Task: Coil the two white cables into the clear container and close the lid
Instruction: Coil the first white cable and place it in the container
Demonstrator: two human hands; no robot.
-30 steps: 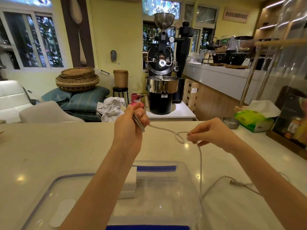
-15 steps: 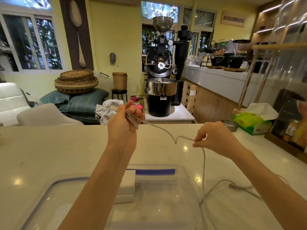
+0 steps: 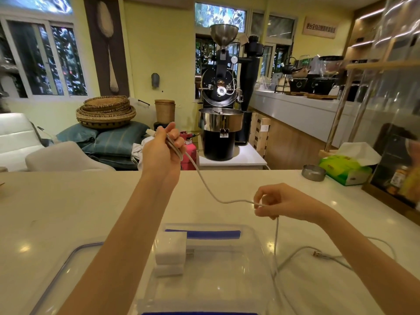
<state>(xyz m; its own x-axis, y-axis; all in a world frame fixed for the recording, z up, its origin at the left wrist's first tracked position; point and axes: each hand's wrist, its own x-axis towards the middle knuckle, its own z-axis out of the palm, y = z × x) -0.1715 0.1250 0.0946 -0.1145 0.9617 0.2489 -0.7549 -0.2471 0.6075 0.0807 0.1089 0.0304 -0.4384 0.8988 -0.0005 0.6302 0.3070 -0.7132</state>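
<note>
left hand (image 3: 162,151) grips gathered loops of white cable (image 3: 205,183); right hand (image 3: 279,204) pinches its slack. light, limp, likely springy: hold the loops firmly.

Container (image 3: 254,242) on counter (image 3: 68,212), nearest; lid (image 3: 68,258) just left of it; adapter (image 3: 170,250) inside. Cable connector (image 3: 317,253) right of container. Ashtray (image 3: 313,172) and tissue box (image 3: 345,170) far right.
</note>
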